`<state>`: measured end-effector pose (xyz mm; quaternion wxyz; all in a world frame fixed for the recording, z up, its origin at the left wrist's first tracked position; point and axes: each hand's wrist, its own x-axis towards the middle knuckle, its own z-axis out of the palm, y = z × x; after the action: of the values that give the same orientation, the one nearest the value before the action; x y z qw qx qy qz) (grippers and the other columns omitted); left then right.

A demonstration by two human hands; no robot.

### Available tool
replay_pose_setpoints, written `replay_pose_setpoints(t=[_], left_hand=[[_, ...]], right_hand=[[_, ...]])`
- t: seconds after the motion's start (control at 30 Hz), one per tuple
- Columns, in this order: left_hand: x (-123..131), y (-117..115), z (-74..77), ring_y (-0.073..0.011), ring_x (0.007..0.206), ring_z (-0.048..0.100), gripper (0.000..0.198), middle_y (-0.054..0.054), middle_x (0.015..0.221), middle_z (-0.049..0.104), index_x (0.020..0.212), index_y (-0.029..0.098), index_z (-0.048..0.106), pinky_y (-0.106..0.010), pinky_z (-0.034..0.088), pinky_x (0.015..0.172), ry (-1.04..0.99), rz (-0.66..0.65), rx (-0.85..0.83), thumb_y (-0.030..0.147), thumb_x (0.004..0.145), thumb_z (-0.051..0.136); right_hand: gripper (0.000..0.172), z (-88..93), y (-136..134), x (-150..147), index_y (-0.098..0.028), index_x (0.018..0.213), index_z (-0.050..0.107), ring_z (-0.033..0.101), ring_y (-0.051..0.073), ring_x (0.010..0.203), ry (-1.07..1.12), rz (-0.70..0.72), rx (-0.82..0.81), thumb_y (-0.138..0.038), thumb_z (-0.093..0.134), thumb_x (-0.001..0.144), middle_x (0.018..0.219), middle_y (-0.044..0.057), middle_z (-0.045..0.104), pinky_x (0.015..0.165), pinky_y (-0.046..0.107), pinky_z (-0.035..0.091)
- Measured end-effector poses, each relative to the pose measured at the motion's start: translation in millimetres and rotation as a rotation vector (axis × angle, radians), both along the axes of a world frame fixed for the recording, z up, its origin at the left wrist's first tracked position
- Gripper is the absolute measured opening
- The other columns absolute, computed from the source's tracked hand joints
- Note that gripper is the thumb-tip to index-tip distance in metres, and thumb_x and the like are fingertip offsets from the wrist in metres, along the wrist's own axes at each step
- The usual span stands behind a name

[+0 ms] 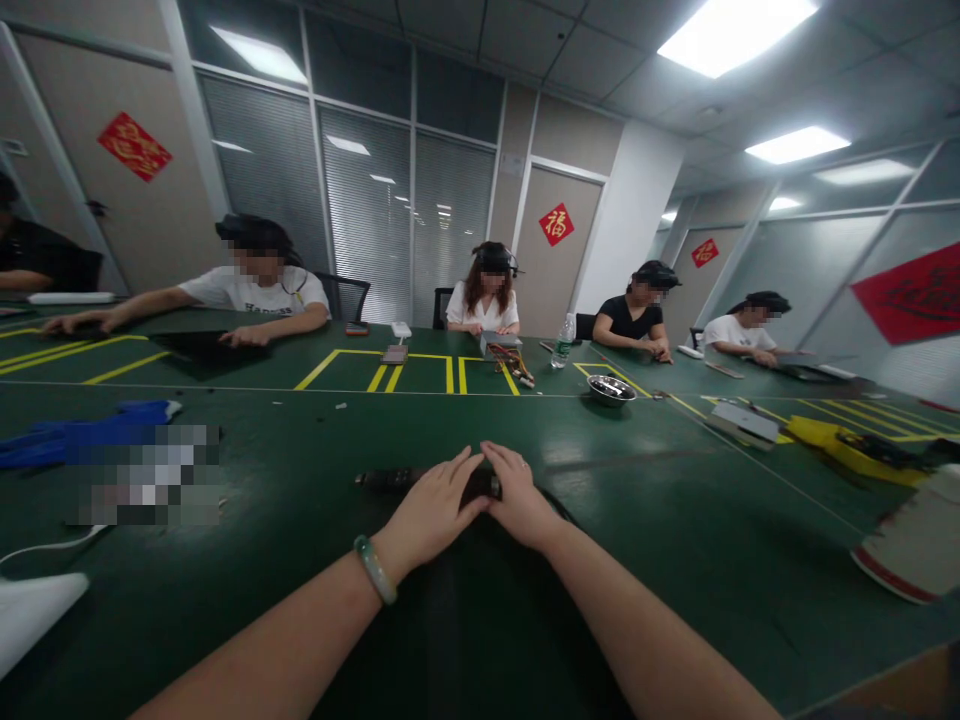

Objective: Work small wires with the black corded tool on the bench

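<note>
Where your left hand point(433, 506) and right hand point(517, 497) meet at the fingertips, one dark cylindrical tool point(399, 481) lies beneath them on the green table point(300, 560), narrow tip protruding toward nine o'clock. Both hands: fingers extended, left across the barrel, right at its three-o'clock end; grip cannot be told. Metal bowl point(612, 399): two o'clock, well apart.
</note>
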<state>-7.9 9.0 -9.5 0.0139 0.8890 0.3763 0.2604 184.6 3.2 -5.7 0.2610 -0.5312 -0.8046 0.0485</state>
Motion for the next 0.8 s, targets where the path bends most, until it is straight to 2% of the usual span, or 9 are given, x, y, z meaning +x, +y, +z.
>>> replay_pose_setpoints(t=[0.03, 0.1, 0.2, 0.3, 0.43, 0.53, 0.63, 0.7, 0.8], left_hand=[[-1, 3, -1.8, -0.0252, 0.127, 0.043, 0.057, -0.010, 0.142, 0.043, 0.142, 0.024, 0.031, -0.045, 0.034, 0.106, 0.014, 0.000, 0.005, 0.049, 0.093, 0.045], [0, 8, -3.7, -0.0251, 0.124, 0.045, 0.056, -0.008, 0.136, 0.048, 0.140, 0.026, 0.034, -0.045, 0.031, 0.108, 0.044, -0.011, 0.012, 0.048, 0.091, 0.049], [3, 12, -2.5, -0.0234, 0.115, 0.051, 0.050, -0.006, 0.126, 0.054, 0.136, 0.029, 0.040, -0.043, 0.033, 0.104, 0.084, -0.016, -0.004, 0.041, 0.090, 0.055], [5, 11, 3.0, -0.0220, 0.107, 0.053, 0.044, -0.005, 0.119, 0.056, 0.133, 0.029, 0.043, -0.038, 0.039, 0.096, 0.118, 0.005, -0.029, 0.032, 0.090, 0.055], [2, 8, 14.9, -0.0215, 0.105, 0.054, 0.044, -0.004, 0.117, 0.057, 0.130, 0.031, 0.046, -0.036, 0.039, 0.092, 0.173, 0.017, -0.079, 0.027, 0.088, 0.058], [-8, 7, 25.5, -0.0210, 0.102, 0.056, 0.043, -0.003, 0.113, 0.058, 0.124, 0.032, 0.050, -0.033, 0.041, 0.088, 0.240, 0.018, -0.169, 0.026, 0.083, 0.063], [-21, 7, 34.8, -0.0205, 0.094, 0.060, 0.045, -0.002, 0.106, 0.060, 0.116, 0.031, 0.053, -0.031, 0.043, 0.079, 0.304, 0.039, -0.225, 0.019, 0.076, 0.067], [-27, 6, 39.3, -0.0210, 0.092, 0.060, 0.043, -0.002, 0.103, 0.061, 0.114, 0.029, 0.053, -0.030, 0.044, 0.077, 0.311, 0.061, -0.217, 0.017, 0.074, 0.066], [-23, 0, 42.5, -0.0223, 0.090, 0.061, 0.036, -0.003, 0.100, 0.062, 0.107, 0.026, 0.056, -0.032, 0.044, 0.076, 0.275, 0.040, -0.201, 0.024, 0.073, 0.067]], right_hand=[[0.063, 7.4, -6, 9, -0.024, 0.135, 0.040, 0.034, 0.024, 0.127, -0.029, -0.065, 0.008, -0.020, 0.060, 0.076, 0.134, 0.009, 0.042, 0.105, 0.042, 0.025], [0.050, 21.5, -21, 30, -0.023, 0.124, 0.052, 0.042, 0.026, 0.119, -0.085, -0.201, -0.038, -0.029, 0.065, 0.076, 0.125, 0.009, 0.049, 0.101, 0.041, 0.030], [0.033, 33.1, -41, 56, -0.023, 0.101, 0.064, 0.056, 0.021, 0.095, -0.146, -0.290, -0.249, -0.034, 0.071, 0.070, 0.106, 0.005, 0.057, 0.083, 0.033, 0.040], [0.031, 32.0, -48, 65, -0.025, 0.095, 0.066, 0.058, 0.018, 0.086, -0.171, -0.279, -0.425, -0.030, 0.075, 0.065, 0.099, 0.002, 0.061, 0.071, 0.026, 0.040], [0.012, 25.3, -42, 61, -0.024, 0.084, 0.069, 0.060, 0.015, 0.077, -0.163, -0.324, -0.524, -0.021, 0.068, 0.072, 0.082, 0.000, 0.066, 0.065, 0.024, 0.038], [0.010, 22.1, -38, 53, -0.022, 0.087, 0.067, 0.060, 0.018, 0.084, -0.157, -0.406, -0.460, -0.023, 0.058, 0.082, 0.088, 0.003, 0.066, 0.070, 0.027, 0.039], [0.018, 19.4, -39, 40, -0.023, 0.099, 0.060, 0.059, 0.017, 0.089, -0.081, -0.486, -0.272, -0.029, 0.045, 0.092, 0.102, 0.004, 0.064, 0.071, 0.027, 0.038], [0.020, 17.0, -40, 31, -0.024, 0.104, 0.056, 0.060, 0.016, 0.083, -0.025, -0.481, -0.168, -0.030, 0.039, 0.095, 0.099, 0.003, 0.065, 0.068, 0.026, 0.038], [0.018, 11.6, -37, 21, -0.024, 0.105, 0.053, 0.060, 0.016, 0.077, -0.022, -0.416, -0.139, -0.026, 0.039, 0.095, 0.089, 0.001, 0.066, 0.064, 0.026, 0.037]])
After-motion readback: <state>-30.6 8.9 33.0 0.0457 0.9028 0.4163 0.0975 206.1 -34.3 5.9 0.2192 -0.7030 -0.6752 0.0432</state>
